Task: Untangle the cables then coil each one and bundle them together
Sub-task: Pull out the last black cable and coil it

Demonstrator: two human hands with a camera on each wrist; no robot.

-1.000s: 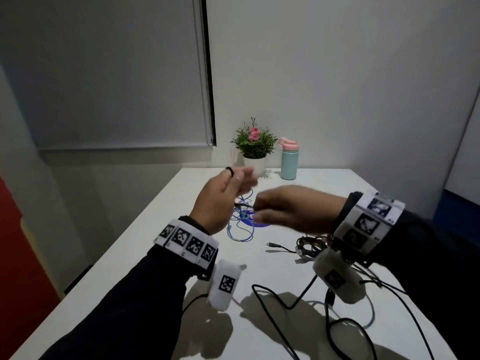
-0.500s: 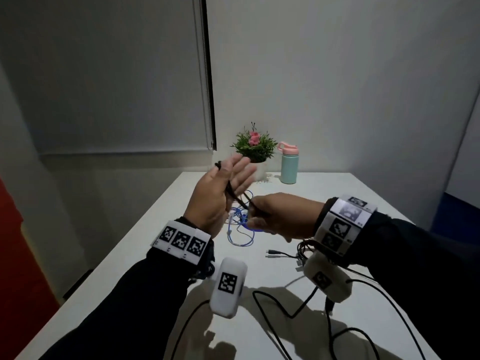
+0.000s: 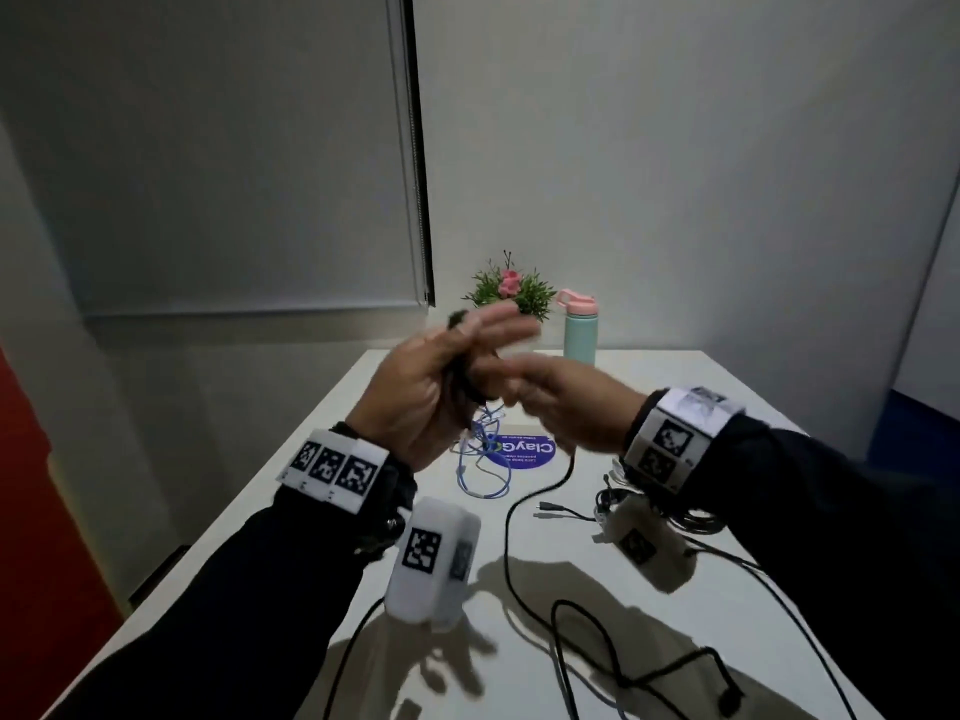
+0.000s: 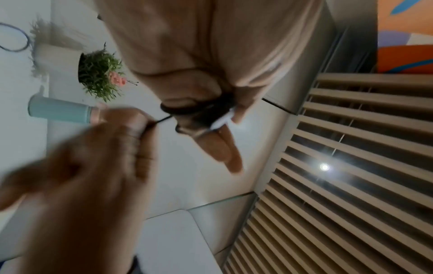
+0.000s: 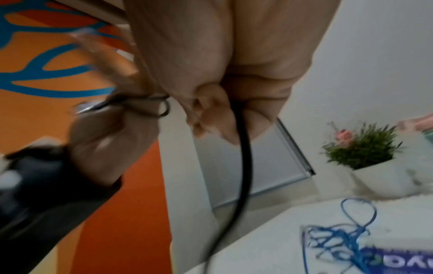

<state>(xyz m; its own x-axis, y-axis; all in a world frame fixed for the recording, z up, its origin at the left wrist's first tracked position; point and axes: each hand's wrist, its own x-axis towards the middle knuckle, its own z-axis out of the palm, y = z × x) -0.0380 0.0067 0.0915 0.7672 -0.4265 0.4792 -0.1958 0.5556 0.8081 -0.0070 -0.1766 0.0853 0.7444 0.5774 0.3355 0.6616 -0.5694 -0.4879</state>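
Observation:
My left hand (image 3: 457, 366) is raised over the white table (image 3: 639, 366), with small loops of the black cable (image 4: 199, 109) wound round its fingers and the thumb pressing on them. My right hand (image 3: 524, 392) is just beside it and pinches the same cable (image 5: 243, 148), which hangs from the fist and trails in loose bends across the table's near side (image 3: 511, 532). A thin blue cable (image 3: 485, 459) lies tangled on the table below the hands. A second dark cable bundle (image 3: 618, 498) lies under my right wrist.
A potted plant (image 3: 511, 293) and a mint bottle with a pink lid (image 3: 580, 330) stand at the table's far edge. A round blue sticker (image 3: 524, 452) lies under the blue cable. A wall and a window blind stand behind the table.
Both hands have risen. My right hand moved up against the left, bringing the black cable over the left fingers, and a slack length now hangs down to the table.

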